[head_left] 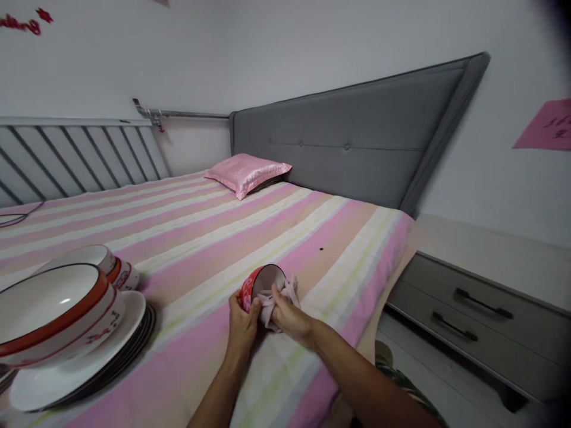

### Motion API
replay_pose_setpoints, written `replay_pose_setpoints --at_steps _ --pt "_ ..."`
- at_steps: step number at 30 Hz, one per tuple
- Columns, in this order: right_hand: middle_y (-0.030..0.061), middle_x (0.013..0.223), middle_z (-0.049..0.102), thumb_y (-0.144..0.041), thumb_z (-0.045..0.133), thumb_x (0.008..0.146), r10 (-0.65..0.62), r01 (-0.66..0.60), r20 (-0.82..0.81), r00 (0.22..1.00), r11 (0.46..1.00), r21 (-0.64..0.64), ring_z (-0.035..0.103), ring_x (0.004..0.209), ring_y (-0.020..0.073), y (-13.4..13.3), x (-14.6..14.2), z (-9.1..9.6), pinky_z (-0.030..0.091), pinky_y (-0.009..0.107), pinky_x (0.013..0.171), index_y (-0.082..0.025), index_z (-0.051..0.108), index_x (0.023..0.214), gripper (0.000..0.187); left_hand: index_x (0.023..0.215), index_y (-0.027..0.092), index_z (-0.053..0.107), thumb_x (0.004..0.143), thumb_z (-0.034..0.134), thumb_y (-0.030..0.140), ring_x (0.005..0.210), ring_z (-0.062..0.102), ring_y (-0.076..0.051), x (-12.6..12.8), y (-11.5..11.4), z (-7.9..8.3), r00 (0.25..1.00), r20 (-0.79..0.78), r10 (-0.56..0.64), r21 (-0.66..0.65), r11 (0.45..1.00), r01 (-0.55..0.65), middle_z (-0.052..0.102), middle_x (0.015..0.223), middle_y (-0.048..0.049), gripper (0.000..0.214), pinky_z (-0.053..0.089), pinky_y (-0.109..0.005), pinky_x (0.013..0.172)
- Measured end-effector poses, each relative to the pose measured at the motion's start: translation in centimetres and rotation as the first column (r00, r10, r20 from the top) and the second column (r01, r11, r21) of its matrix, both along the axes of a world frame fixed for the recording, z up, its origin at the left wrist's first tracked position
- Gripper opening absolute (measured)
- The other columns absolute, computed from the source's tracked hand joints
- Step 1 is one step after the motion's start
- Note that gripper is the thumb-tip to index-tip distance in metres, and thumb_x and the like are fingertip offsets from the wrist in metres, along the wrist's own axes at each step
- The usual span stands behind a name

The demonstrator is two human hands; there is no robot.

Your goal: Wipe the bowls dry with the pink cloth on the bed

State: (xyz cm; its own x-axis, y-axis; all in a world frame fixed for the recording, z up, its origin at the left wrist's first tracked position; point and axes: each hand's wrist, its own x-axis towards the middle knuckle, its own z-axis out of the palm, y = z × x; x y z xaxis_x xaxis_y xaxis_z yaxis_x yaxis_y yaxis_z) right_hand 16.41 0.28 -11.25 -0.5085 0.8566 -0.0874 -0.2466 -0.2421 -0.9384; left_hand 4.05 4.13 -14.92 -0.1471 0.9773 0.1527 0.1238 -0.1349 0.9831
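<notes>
My left hand (242, 324) grips a small red bowl (261, 282) with a white inside, tipped on its side over the striped bed. My right hand (288, 315) is closed on a white cloth (279, 300) pressed into the bowl's mouth. Both hands are close together just above the pink and cream striped sheet (214, 238).
At the left stands a stack of plates (89, 362) with large red-rimmed bowls (49, 309) on it and smaller bowls (118, 270) behind. A pink pillow (247, 172) lies by the grey headboard (348, 142). A grey drawer unit (477, 315) stands to the right of the bed.
</notes>
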Motion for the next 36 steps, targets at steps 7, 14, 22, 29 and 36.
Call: replay_pose_setpoints --at_steps 7,14,22,29,36 --pt "0.0193 0.107 0.068 -0.037 0.016 0.098 -0.239 -0.197 0.801 0.548 0.894 0.401 0.06 0.104 0.0272 -0.6 0.5 0.2 0.042 0.039 0.091 -0.008 0.066 0.1 0.058 0.098 0.016 0.05 0.058 0.064 0.069 0.09 0.058 -0.025 -0.1 0.1 0.1 1.0 0.013 0.008 -0.055 0.998 -0.007 0.058 0.093 -0.0073 0.068 0.045 -0.044 0.087" --pt "0.0246 0.11 0.066 -0.024 0.031 0.094 -0.471 -0.249 0.826 0.309 0.798 0.549 0.057 0.111 0.0314 -0.5 0.4 -0.7 0.037 0.044 0.098 -0.003 0.068 0.103 0.044 0.106 0.017 0.049 0.064 0.069 0.06 0.097 0.057 -0.023 0.1 -0.3 0.6 0.996 0.067 -0.062 -0.092 0.993 0.068 0.059 0.102 -0.0075 0.063 0.044 -0.039 0.087" --pt "0.0172 0.139 0.048 -0.017 0.035 0.093 -0.578 -0.132 0.755 0.309 0.76 0.636 0.042 0.129 0.0301 0.0 1.0 -2.3 0.032 0.047 0.106 -0.012 0.061 0.118 0.037 0.103 0.018 0.051 0.065 0.072 0.054 0.089 0.058 -0.022 -0.4 -0.6 0.8 0.994 0.038 -0.105 -0.068 0.992 0.107 0.06 0.095 -0.0047 0.056 0.046 -0.037 0.081" --pt "0.0145 0.12 0.059 -0.019 0.024 0.098 -0.522 -0.243 0.742 0.419 0.723 0.646 0.054 0.113 0.0257 -0.3 0.8 -1.6 0.045 0.041 0.093 -0.017 0.055 0.122 0.038 0.102 0.018 0.053 0.068 0.069 0.054 0.083 0.057 -0.019 -0.3 -0.8 0.9 0.992 0.085 -0.093 -0.098 0.99 0.101 0.06 0.091 -0.0027 0.052 0.047 -0.032 0.075" --pt "0.0096 0.126 0.056 -0.025 0.027 0.098 -0.476 -0.21 0.804 0.357 0.798 0.565 0.053 0.118 0.0258 -0.5 1.7 -1.0 0.049 0.042 0.088 -0.028 0.051 0.125 0.036 0.099 0.018 0.053 0.067 0.07 0.048 0.077 0.057 -0.017 -0.4 -0.8 1.2 0.982 0.132 -0.133 -0.084 0.986 0.144 0.061 0.085 -0.0008 0.047 0.046 -0.031 0.071"
